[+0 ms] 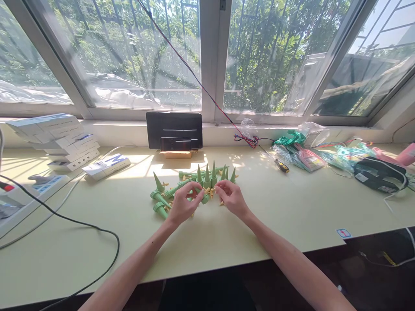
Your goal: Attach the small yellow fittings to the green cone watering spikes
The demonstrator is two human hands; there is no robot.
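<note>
Two bare forearms reach in from the near edge of the desk [227, 235] and meet over a cluster of green spikes [207, 176]. On the left hand [183, 206], the fingers [191, 190] are curled shut round one green spike [204, 198] lying on its side. The right hand [232, 198] has thumb and forefinger pinched together on a small yellow fitting [212, 191] at the end of that same spike. The two hands almost touch.

The cluster sits at the middle of the desk, just beyond the hands. Several cones stand upright, points up, in a short row, while others lie flat to the left of the left hand, with more yellow fittings among them.

Behind the cluster, against the window sill, a dark tablet [174, 128] leans upright with a phone [175, 144] propped in front of it on a wooden stand [177, 154]. A red and black wire [194, 73] runs down across the window [129, 65] to a coil on the desk right of the tablet. Near that coil lies a screwdriver [280, 166], and further right a heap of plastic bags [308, 149] and a black pouch [379, 173].

To the left stands a stack of white boxes [61, 138], with a single box [106, 166] lying beside it. A power strip [32, 190] sits at the far left edge, and a black cable [81, 222] loops over the front of the desk.
</note>
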